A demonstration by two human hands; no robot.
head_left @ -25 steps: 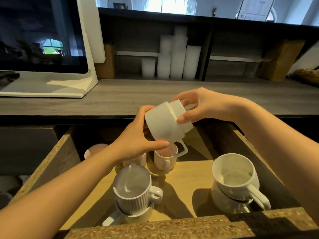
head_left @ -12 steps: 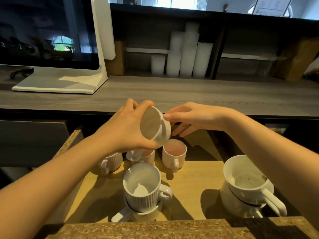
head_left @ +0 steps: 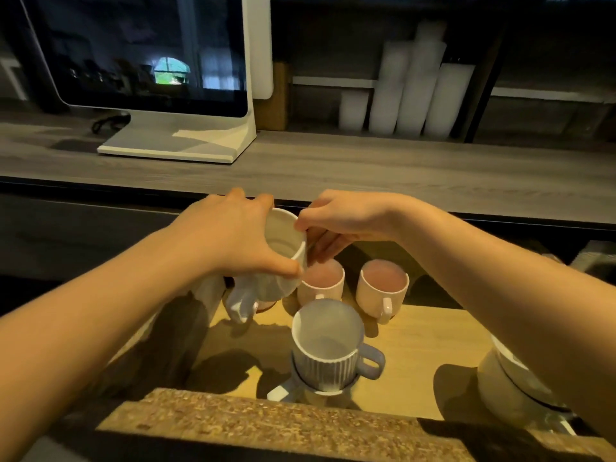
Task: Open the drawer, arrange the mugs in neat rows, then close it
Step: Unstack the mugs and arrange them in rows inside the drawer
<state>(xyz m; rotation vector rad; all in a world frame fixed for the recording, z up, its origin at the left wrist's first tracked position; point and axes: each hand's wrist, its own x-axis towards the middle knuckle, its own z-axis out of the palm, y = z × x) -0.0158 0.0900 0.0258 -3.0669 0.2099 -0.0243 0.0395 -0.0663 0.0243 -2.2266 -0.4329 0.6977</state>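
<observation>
The drawer [head_left: 286,425] is pulled open below the counter. My left hand [head_left: 230,238] grips a white mug [head_left: 283,251] tilted with its mouth toward me, low over the back left of the drawer. My right hand [head_left: 343,221] pinches that mug's rim from the right. Behind it stand two pink-lined mugs [head_left: 321,281] [head_left: 383,285] side by side. A ribbed grey mug [head_left: 328,348] sits stacked on another at the front middle. At the front right a white mug stack [head_left: 510,385] is partly hidden by my right forearm.
A white monitor on a stand [head_left: 173,138] occupies the grey counter [head_left: 400,175] at the left. Stacks of white cups [head_left: 410,95] stand on the shelf behind. The drawer's chipboard front edge lies nearest me. Bare wooden drawer floor [head_left: 416,345] shows between the stacks.
The held mug has turned from bottom-up to mouth toward me and come down to the back left of the drawer. My right hand shifted from its base to its rim.
</observation>
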